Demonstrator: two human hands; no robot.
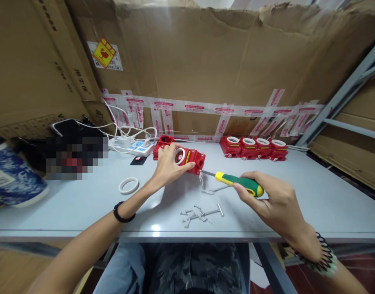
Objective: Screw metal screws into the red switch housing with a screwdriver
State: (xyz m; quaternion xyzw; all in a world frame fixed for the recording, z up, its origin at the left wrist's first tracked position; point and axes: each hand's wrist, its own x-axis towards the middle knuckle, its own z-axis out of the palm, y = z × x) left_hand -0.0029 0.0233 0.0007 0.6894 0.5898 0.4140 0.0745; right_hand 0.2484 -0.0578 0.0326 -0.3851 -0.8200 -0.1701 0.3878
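Observation:
My left hand [170, 165] grips a red housing [197, 157] with a white ring in its face, holding it tilted above the table. In my right hand [273, 196] is a green and yellow screwdriver [240, 183], its shaft pointing left and its tip at the lower right corner of the housing. A white cord hangs from that corner, near a thin metal rod on the table. Behind my left hand stands another red housing [160, 143] without a white ring. Several screws and small parts [195, 215], with a T-shaped metal piece [220, 210], lie near the front edge.
A loose white ring [128, 185] lies left. Several red housings [247, 148] stand in a row at the back right. A power strip [132, 146] with cables, a phone [65, 127] and a blue-white cup [14, 175] are at the left. Cardboard [190, 53] walls the back.

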